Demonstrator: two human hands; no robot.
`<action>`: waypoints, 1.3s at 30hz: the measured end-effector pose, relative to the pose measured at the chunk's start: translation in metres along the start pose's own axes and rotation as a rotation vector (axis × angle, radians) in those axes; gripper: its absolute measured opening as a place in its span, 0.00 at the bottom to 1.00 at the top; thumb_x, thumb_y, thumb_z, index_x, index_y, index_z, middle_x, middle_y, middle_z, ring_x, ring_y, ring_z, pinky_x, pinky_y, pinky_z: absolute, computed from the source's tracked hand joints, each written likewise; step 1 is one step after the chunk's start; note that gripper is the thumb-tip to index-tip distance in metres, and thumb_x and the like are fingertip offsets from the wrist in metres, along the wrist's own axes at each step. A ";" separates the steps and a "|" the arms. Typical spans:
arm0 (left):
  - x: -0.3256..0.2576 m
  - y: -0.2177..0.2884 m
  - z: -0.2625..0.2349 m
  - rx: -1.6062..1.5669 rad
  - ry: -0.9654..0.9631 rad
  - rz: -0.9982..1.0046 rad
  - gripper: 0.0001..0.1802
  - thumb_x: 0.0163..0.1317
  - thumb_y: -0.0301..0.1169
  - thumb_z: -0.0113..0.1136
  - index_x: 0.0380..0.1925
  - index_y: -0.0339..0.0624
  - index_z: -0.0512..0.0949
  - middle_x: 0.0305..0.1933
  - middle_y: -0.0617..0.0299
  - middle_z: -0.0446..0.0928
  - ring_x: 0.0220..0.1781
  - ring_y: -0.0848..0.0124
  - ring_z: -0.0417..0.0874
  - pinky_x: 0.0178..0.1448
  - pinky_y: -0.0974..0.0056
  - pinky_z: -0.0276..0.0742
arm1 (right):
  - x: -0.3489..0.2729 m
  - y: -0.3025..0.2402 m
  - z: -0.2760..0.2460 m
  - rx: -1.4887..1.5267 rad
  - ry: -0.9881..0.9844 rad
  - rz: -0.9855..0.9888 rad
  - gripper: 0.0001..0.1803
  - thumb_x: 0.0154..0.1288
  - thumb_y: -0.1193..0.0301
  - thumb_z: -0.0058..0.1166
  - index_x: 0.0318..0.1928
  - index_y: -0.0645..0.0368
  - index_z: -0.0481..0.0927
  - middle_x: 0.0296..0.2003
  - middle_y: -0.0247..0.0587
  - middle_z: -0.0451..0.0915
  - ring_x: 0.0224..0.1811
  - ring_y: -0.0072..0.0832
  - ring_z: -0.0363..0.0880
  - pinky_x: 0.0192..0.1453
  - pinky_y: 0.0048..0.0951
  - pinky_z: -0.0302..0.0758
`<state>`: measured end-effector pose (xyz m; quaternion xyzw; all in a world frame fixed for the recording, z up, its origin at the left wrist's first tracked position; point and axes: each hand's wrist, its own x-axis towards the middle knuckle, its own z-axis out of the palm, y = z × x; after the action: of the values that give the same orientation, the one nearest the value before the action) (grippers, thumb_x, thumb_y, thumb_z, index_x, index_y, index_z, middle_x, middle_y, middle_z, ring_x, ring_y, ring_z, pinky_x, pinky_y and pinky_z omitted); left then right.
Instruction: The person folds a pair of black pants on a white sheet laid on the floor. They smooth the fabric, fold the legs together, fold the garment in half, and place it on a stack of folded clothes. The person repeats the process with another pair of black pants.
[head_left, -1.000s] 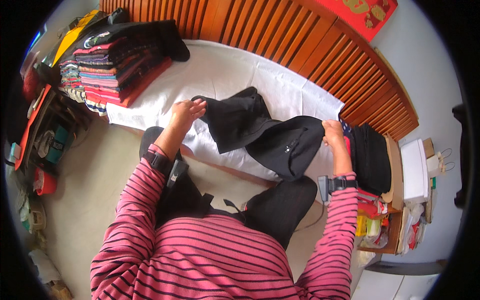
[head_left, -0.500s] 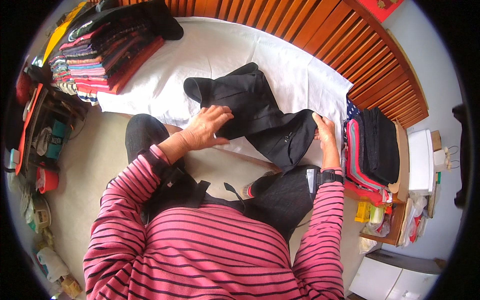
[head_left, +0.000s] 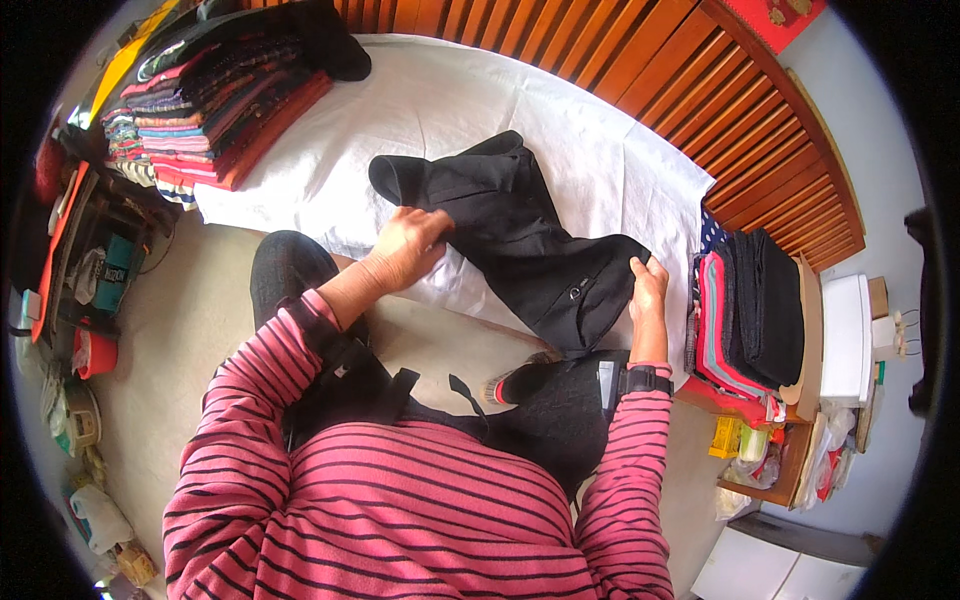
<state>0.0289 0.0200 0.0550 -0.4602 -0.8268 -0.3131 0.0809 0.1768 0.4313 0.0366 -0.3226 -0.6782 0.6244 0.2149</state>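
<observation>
A black garment (head_left: pixel 500 235) lies rumpled across the white sheet, with an open tube-like end at its left and a small metallic-looking detail near its lower right. I cannot tell its exact kind. My right hand (head_left: pixel 650 285) pinches its right end and keeps that part raised over the sheet's near edge. At the garment's left edge, my left hand (head_left: pixel 408 245) has its fingers curled in and closed on the cloth, just below the tube-like end.
Folded clothes are piled high on the sheet (head_left: pixel 370 110) in a stack (head_left: pixel 215 120) at the far left. Another folded pile (head_left: pixel 745 310) sits at the right. Behind runs a slatted wooden headboard (head_left: pixel 640 60). My knees are at the sheet's near edge.
My left hand's fingers, spread before, have curled closed at the garment's edge. My right hand has lowered slightly, and the garment's right end has shifted a little with it.
</observation>
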 end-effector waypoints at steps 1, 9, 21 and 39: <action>0.006 -0.002 -0.003 -0.176 0.052 -0.179 0.13 0.55 0.26 0.63 0.40 0.38 0.76 0.34 0.51 0.81 0.36 0.57 0.83 0.45 0.58 0.77 | -0.001 -0.001 0.002 -0.018 0.014 -0.017 0.07 0.68 0.76 0.53 0.43 0.67 0.80 0.37 0.35 0.80 0.38 0.23 0.75 0.46 0.26 0.73; 0.056 -0.045 -0.028 -0.763 0.158 -0.571 0.13 0.64 0.31 0.64 0.37 0.28 0.79 0.34 0.61 0.78 0.39 0.73 0.77 0.45 0.66 0.75 | -0.004 -0.010 0.013 -0.210 0.110 -0.105 0.10 0.71 0.71 0.53 0.35 0.67 0.75 0.33 0.34 0.74 0.37 0.21 0.68 0.46 0.26 0.69; 0.056 -0.057 0.002 -0.651 0.250 -0.676 0.12 0.69 0.31 0.57 0.44 0.31 0.79 0.37 0.59 0.81 0.42 0.70 0.79 0.52 0.64 0.74 | -0.015 -0.023 0.030 -0.317 0.161 -0.359 0.13 0.74 0.69 0.48 0.32 0.65 0.70 0.26 0.31 0.67 0.32 0.22 0.63 0.40 0.29 0.68; 0.064 -0.067 -0.012 -0.803 0.016 -0.652 0.19 0.65 0.32 0.62 0.48 0.25 0.79 0.43 0.57 0.83 0.45 0.70 0.82 0.55 0.65 0.76 | -0.003 -0.011 0.014 0.012 0.047 -0.100 0.12 0.70 0.67 0.59 0.45 0.66 0.81 0.40 0.33 0.81 0.40 0.20 0.75 0.50 0.22 0.72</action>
<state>-0.0631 0.0331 0.0616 -0.1710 -0.7414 -0.6181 -0.1977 0.1671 0.4189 0.0461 -0.3017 -0.6843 0.6092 0.2637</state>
